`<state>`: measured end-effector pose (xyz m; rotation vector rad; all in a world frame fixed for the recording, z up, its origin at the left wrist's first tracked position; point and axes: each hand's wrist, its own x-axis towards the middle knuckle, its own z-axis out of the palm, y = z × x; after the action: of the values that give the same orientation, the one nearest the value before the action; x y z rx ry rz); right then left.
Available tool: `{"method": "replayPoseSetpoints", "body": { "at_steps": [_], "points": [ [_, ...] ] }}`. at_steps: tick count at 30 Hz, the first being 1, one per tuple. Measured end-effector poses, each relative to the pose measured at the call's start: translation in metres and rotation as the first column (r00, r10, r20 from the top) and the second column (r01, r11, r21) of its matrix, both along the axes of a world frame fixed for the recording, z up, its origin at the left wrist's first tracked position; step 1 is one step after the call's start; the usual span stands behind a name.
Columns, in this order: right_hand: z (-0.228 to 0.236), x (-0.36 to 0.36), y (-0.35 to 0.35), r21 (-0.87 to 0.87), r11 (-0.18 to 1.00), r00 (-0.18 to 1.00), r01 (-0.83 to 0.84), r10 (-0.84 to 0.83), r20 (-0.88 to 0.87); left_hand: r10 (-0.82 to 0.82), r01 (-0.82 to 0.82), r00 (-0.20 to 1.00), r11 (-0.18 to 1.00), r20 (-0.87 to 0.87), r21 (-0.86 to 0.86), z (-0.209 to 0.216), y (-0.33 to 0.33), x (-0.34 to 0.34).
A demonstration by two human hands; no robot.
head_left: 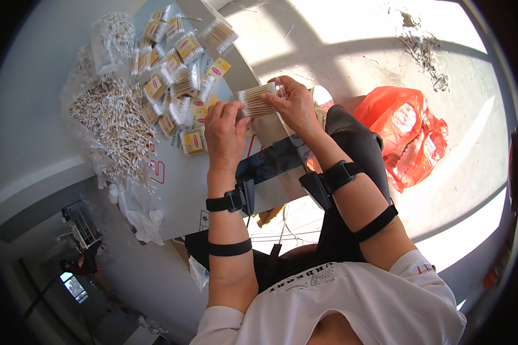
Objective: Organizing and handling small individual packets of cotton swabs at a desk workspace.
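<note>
Between my two hands is a clear bag of cotton swabs (255,101), its wooden sticks lying side by side. My right hand (297,109) is closed on the bag's right end, thumb in front, with clear plastic bunched by the fingers. At the left end, my left hand (224,129) has its fingers curled against the bag and closed on it; part of that grip is hidden. Just left of my hands lie several filled swab packs (185,80) with yellow labels, on a large flat box (181,190). Loose yellow label cards (218,68) lie among them.
A large heap of loose cotton swabs (112,112) on clear plastic fills the box's left side. A red plastic bag (400,129) sits on the floor right of my knee. Scattered swabs (423,54) lie on the far floor. Dark tape (270,164) crosses the box's near edge.
</note>
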<state>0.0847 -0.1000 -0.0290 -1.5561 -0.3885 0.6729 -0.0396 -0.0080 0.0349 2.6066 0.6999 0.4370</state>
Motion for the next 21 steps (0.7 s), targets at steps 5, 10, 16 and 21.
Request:
{"method": "replayPoseSetpoints", "body": {
  "at_steps": [5,10,16,21],
  "points": [
    [0.002,-0.002,0.002,0.031,0.999,1.000,-0.012,0.012,0.019,-0.015,0.015,0.999,1.000,-0.039,0.004,0.002,0.003,0.000],
    [0.003,-0.004,0.003,0.019,1.000,1.000,0.003,-0.004,0.003,-0.057,0.060,0.996,0.998,-0.069,0.034,0.003,0.006,0.001],
    [0.000,-0.007,0.005,0.005,1.000,0.999,0.030,-0.031,0.034,-0.056,0.060,0.997,0.996,-0.052,0.067,0.001,0.005,-0.001],
    [-0.001,0.003,-0.001,-0.057,0.998,0.998,0.005,-0.008,-0.068,0.247,-0.222,0.962,0.956,0.115,-0.194,-0.007,-0.016,-0.006]
  ]
}}
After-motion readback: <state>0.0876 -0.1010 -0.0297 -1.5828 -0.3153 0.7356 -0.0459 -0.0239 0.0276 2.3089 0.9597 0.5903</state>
